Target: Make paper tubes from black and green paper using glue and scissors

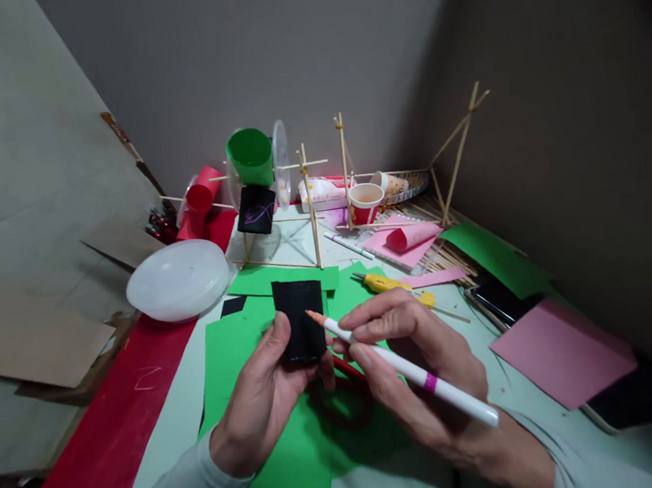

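My left hand point(263, 394) grips a small black paper piece point(302, 332) by its lower left side, thumb on the front and fingers behind. It looks like a short tube or folded card. In my right hand point(420, 358) is a white marker pen point(409, 367) with a purple band. Its orange tip is against, or just in front of, the black paper's face; I cannot tell which. Below both hands lie green paper sheets point(248, 446) and partly hidden red-handled scissors point(348, 370).
Behind stands a wooden stick frame point(311, 207) bearing a green paper cup point(251, 157) and a black piece with purple lines point(255, 209). A white plastic lid point(178, 281) sits left. To the right are a yellow cutter point(385, 282), pink paper point(564, 351) and a red-white paper cup point(364, 203).
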The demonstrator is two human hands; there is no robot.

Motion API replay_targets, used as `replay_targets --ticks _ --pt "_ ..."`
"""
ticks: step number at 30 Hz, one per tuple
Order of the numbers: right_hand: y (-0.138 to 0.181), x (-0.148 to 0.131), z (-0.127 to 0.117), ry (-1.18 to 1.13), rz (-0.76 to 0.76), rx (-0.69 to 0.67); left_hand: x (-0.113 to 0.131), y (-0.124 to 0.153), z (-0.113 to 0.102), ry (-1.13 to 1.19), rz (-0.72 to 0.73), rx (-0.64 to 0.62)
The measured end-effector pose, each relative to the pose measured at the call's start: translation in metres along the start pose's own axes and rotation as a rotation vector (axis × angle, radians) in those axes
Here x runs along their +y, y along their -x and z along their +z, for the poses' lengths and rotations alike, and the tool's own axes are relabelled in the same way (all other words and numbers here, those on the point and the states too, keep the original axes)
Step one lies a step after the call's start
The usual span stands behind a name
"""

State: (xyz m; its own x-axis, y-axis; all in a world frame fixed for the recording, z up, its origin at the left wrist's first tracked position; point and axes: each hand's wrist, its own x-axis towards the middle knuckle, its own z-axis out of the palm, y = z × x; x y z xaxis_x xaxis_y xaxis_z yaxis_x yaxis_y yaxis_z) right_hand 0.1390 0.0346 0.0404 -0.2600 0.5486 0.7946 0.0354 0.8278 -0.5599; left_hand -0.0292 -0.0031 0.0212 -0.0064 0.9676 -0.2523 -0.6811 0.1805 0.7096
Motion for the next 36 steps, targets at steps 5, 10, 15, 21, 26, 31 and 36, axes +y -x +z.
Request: replay_targets --ticks 5,10,15,21,26,31,36 --pt "0.0001 0.0001 -0.0019 0.002 0.006 -0.018 -0.0012 0.0019 -0.0001 -0.039 0.006 -0.038" --pt "0.0015 0.0012 -0.0026 0.017 0.025 -0.019 -0.0005 0.0017 0.0005 -0.038 0.008 -0.033" --pt "0.0038 0.0009 -0.0009 -0.005 0.058 -0.024 -0.0003 0.0012 0.0000 0.010 -0.002 -0.059" --pt "0.0070 0.0009 -0.0013 -0.003 0.076 -0.027 0.0005 0.0016 0.0008 0.064 -0.021 -0.047" --pt "0.0050 -0.0004 -0.0024 0.011 0.048 -0.032 0.0016 0.0010 0.0021 0.138 -0.018 -0.029" --pt "0.0044 0.0000 -0.0012 0.011 0.053 -0.036 0.0021 0.0026 0.0021 0.127 -0.029 -0.031" --pt "0.0062 0.0003 -0.0008 -0.012 0.066 -0.036 0.0013 0.0019 0.0019 0.112 -0.040 -0.018"
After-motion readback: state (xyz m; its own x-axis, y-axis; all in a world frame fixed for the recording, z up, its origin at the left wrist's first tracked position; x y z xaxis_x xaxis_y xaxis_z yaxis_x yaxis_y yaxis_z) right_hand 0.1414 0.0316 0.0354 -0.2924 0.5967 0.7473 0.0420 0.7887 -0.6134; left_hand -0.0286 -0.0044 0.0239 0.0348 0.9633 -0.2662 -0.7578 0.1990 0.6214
